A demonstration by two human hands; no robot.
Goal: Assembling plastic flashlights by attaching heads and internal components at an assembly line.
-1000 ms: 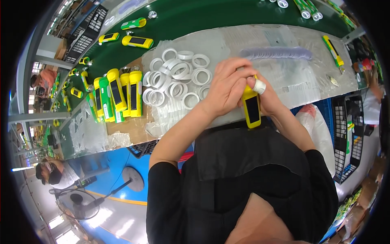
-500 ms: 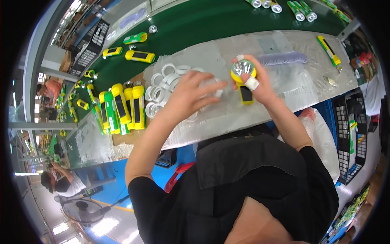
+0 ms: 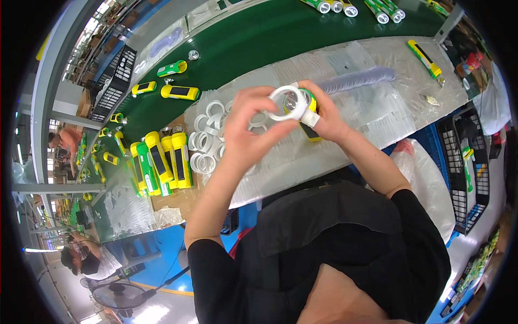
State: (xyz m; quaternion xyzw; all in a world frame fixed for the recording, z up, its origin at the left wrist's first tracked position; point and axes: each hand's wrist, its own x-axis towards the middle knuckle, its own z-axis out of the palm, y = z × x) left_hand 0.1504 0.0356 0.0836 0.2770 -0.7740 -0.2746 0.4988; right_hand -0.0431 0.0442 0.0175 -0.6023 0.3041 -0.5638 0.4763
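Observation:
My left hand pinches a white plastic ring between thumb and fingers. The ring is held up at the head of a yellow flashlight and overlaps it from above; whether they touch I cannot tell. My right hand is wrapped round that flashlight, its shiny reflector facing up and a dark panel showing below. White tape covers the right thumb. Left of my left hand lies a heap of loose white rings. Beside the heap, several yellow and green flashlights lie in a row.
A long row of thin translucent discs lies on the plastic-covered bench. Beyond runs a green belt carrying more flashlights. A lone yellow flashlight lies at right. Black crates and a white sack stand right of me.
My left hand has picked up a white ring and brought it right, over the flashlight head. My right hand has shifted slightly left with the flashlight.

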